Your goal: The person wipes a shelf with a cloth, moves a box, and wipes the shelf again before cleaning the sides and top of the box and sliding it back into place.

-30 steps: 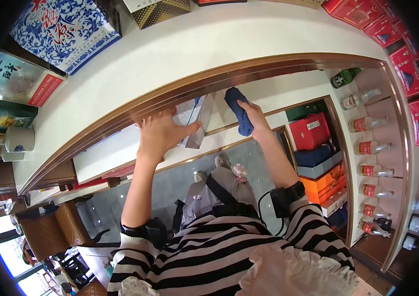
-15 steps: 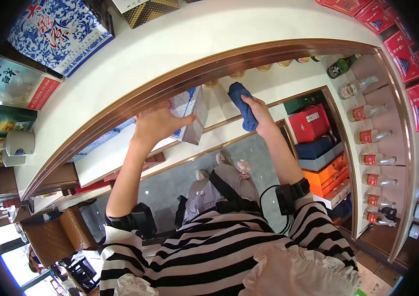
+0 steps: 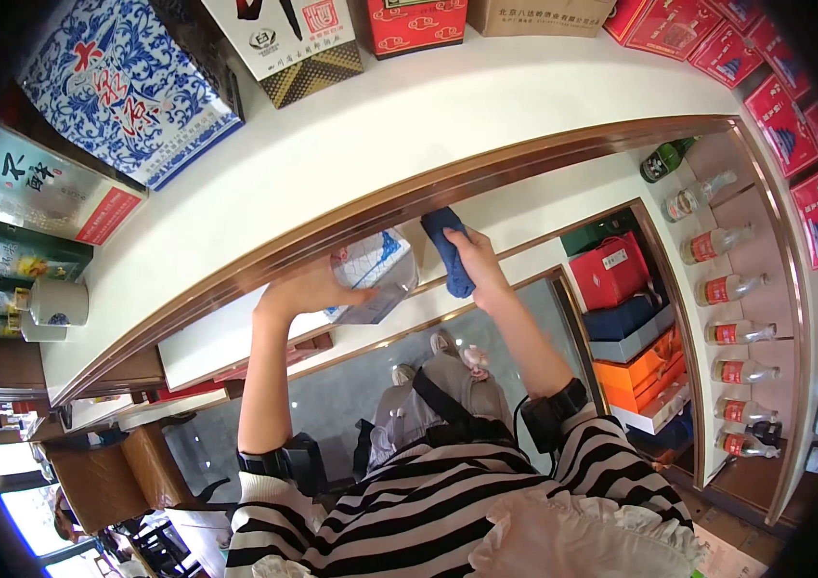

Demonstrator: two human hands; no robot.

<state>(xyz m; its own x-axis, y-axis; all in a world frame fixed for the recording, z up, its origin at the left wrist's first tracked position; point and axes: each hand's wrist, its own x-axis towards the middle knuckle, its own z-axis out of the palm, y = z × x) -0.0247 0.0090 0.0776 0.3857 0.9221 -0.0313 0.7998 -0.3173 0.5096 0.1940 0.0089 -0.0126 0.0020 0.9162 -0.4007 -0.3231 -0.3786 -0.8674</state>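
Note:
Under the front edge of the upper shelf, my left hand [image 3: 308,291] grips a blue-and-white patterned box [image 3: 382,279], its thumb across the near face and its fingers partly hidden by the shelf edge. My right hand [image 3: 476,258] is closed around a folded dark blue cloth [image 3: 446,252], just right of the box. The cloth's top end reaches the shelf's brown edge. Both hands are above the white lower shelf [image 3: 524,226].
Large boxes, one blue and white [image 3: 129,91], stand on the upper white shelf [image 3: 409,125]. At right, small bottles [image 3: 738,332] line a side shelf. A red bag [image 3: 611,273] and orange boxes [image 3: 635,371] fill a cubby. Brown chairs [image 3: 91,482] are lower left.
The view has tilted, showing more of the upper shelf's boxes. The cloth in my right hand has moved down and left, nearer the shelf edge. The held box is turned and shows more face.

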